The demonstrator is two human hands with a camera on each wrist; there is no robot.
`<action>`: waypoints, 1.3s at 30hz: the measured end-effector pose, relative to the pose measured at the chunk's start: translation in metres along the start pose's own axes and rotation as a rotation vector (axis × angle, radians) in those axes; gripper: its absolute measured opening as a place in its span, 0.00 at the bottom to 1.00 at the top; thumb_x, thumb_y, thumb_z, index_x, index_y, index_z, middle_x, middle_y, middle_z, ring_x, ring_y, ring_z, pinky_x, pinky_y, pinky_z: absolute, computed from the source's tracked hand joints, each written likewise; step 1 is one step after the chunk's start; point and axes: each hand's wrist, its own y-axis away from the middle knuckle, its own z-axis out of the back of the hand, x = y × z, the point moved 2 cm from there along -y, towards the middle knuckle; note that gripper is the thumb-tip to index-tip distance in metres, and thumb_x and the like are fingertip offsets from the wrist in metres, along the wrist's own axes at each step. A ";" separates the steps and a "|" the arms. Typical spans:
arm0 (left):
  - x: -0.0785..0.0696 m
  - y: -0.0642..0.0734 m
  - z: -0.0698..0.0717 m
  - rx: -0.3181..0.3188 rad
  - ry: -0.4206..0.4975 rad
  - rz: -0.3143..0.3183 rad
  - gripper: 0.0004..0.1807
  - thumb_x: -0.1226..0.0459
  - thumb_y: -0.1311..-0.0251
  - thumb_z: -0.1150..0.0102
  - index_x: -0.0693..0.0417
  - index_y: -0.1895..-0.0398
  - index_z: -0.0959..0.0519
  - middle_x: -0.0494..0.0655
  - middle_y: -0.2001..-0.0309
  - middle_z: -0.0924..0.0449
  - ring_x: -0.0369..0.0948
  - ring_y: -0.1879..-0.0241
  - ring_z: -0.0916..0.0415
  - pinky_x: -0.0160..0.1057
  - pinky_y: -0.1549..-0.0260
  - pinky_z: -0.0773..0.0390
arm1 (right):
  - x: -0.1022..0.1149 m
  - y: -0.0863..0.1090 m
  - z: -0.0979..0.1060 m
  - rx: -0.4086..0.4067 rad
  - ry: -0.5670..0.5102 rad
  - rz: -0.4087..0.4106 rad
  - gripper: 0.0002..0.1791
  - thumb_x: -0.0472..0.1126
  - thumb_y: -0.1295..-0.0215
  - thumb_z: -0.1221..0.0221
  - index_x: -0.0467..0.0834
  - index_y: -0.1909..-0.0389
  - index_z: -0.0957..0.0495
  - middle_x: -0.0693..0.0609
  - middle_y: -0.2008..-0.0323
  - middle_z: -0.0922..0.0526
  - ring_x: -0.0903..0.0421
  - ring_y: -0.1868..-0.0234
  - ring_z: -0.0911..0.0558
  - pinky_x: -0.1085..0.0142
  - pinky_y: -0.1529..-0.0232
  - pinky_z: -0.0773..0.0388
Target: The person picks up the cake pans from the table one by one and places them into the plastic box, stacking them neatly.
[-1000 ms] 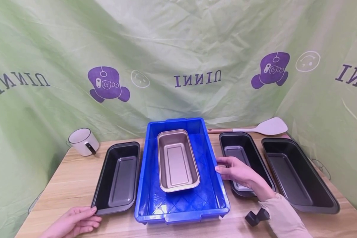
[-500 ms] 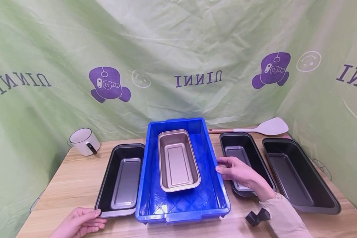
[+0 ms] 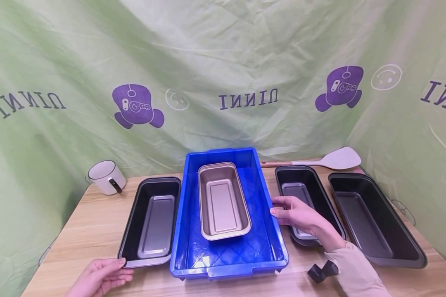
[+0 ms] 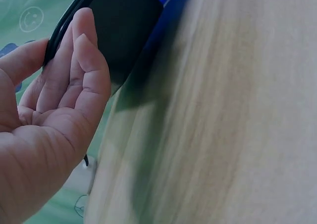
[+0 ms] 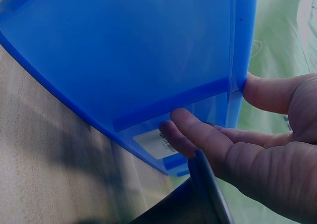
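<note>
At the left, a dark loaf pan [image 3: 157, 225] sits right beside the blue plastic bin [image 3: 228, 270]. My left hand [image 3: 102, 275] pinches the near left corner of its rim, thumb on top and fingers below. In the left wrist view the pan [image 4: 124, 30] casts a shadow on the wood; whether it is fully on the table I cannot tell. A gold loaf pan [image 3: 223, 202] lies inside the bin. My right hand [image 3: 299, 216] holds the bin's right rim, with the thumb at the edge and fingers against the outer wall [image 5: 148, 50].
Two more dark loaf pans stand at the right: the nearer pan [image 3: 314, 185], partly behind my right hand, and the outer pan [image 3: 379, 222]. Behind them lies a white spatula [image 3: 340, 159] with a wooden handle. A white mug [image 3: 105, 177] stands at the back left. Green cloth hangs behind.
My left hand has moved the left dark pan rightward, up against the bin, then slightly away from me. The right hand, the bin and the gold pan have stayed in place.
</note>
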 end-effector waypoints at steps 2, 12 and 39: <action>-0.001 0.000 0.000 -0.021 -0.007 -0.014 0.23 0.73 0.27 0.68 0.56 0.51 0.17 0.55 0.55 0.16 0.43 0.56 0.18 0.36 0.52 0.21 | -0.001 0.000 0.001 -0.002 0.001 -0.003 0.35 0.33 0.32 0.46 0.17 0.35 0.52 0.34 0.46 0.25 0.54 0.52 0.19 0.60 0.47 0.22; -0.017 0.000 -0.006 -0.013 0.047 -0.114 0.27 0.75 0.27 0.76 0.63 0.50 0.19 0.58 0.55 0.17 0.47 0.53 0.19 0.40 0.50 0.22 | 0.000 0.000 0.001 0.011 0.007 -0.001 0.35 0.34 0.32 0.46 0.18 0.35 0.52 0.34 0.47 0.24 0.54 0.52 0.20 0.60 0.47 0.22; -0.059 -0.050 -0.046 -0.097 -0.084 -0.199 0.26 0.73 0.26 0.73 0.60 0.54 0.17 0.54 0.57 0.15 0.43 0.56 0.17 0.37 0.53 0.20 | -0.002 0.000 0.003 0.012 0.004 0.001 0.36 0.34 0.32 0.45 0.17 0.35 0.52 0.30 0.45 0.27 0.52 0.52 0.19 0.59 0.47 0.22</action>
